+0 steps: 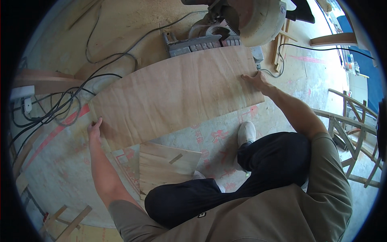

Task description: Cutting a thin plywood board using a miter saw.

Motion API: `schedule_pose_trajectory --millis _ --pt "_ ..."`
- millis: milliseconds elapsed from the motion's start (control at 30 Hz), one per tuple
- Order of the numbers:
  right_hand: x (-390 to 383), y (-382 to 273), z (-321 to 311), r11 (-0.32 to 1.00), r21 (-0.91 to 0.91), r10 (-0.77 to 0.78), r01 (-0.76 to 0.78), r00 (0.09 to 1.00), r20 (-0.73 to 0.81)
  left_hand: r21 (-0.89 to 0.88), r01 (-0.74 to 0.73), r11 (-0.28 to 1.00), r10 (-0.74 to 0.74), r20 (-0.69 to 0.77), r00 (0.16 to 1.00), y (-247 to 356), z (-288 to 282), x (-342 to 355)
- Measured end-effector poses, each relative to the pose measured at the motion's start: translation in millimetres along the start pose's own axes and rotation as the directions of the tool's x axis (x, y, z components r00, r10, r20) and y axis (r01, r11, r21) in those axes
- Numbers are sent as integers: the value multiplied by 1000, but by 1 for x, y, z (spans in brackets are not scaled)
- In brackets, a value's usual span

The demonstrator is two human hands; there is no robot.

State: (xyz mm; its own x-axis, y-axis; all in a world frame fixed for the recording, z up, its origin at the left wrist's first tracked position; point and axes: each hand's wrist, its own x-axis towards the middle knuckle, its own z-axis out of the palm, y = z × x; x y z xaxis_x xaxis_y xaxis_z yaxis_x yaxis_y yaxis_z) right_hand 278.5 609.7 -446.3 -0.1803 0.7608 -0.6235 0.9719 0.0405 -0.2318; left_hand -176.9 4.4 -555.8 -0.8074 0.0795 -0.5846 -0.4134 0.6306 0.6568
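A wide, pale plywood panel (177,92) spans the space in front of me, tilted so its left end lies nearer to me than its right. My left hand (94,128) grips its left edge, thumb on the top face and the other fingers mostly hidden. At the right edge, my right hand (257,81) has its thumb over the face and its fingers around the side. The panel's far edge reaches the metal base (201,45) of a mitre saw (258,22), whose toothed blade shows above it. I cannot tell whether panel and base touch.
A smaller plywood piece (163,163) lies on the floor near my left knee. Black cables (64,99) tangle at the left beside a white power strip (23,93). Wooden trestles (350,129) stand at the right. Sawdust (133,24) covers the floor around the saw.
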Motion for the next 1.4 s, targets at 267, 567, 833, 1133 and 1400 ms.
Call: schedule_pose_trajectory --millis 267,567,833,1133,1400 --pt "8 5 13 999 34 -36 36 999 -22 164 48 985 -54 33 998 6 -17 13" --pt "-2 10 24 945 226 -195 235 963 -186 33 1 999 -4 113 994 9 -9 11" --pt "14 15 26 971 142 -167 194 969 -184 -34 145 989 -141 103 985 22 -13 -1" --pt "24 25 25 973 143 -150 179 969 -198 1 134 991 -133 117 984 15 -7 12" --pt "17 18 28 988 103 -91 117 968 -235 -136 170 976 -144 177 973 10 -11 12"
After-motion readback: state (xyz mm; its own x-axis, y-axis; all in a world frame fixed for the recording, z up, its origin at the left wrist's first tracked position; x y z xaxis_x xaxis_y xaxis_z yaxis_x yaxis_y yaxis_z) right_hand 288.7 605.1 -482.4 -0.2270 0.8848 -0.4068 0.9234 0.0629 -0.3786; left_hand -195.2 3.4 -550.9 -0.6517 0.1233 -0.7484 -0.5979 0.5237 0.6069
